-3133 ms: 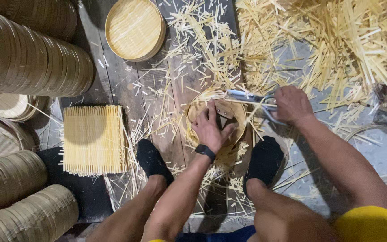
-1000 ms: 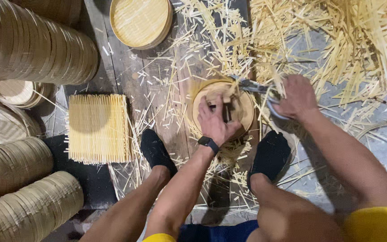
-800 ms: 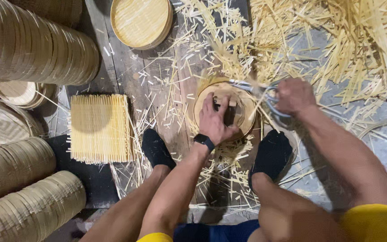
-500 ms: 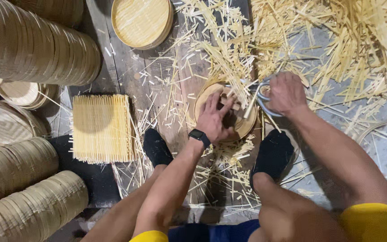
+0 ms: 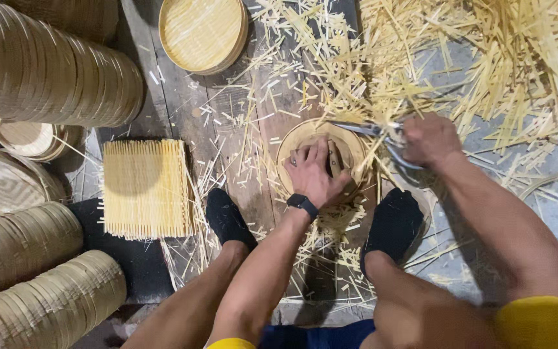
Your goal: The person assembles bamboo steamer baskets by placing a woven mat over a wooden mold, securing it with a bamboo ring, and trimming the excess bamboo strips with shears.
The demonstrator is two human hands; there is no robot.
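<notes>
- My left hand lies palm down, fingers spread forward (a dark band circles its wrist).
- My right hand is curled into a closed grip, knuckles up.
- Both forearms reach forward between my knees.

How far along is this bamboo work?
Done: long rolls of finished rounds lie stacked at left. In hand: the left hand presses one round bamboo tray flat while the right hand works scissors at its rim. Left: a square woven mat lies untrimmed.
</notes>
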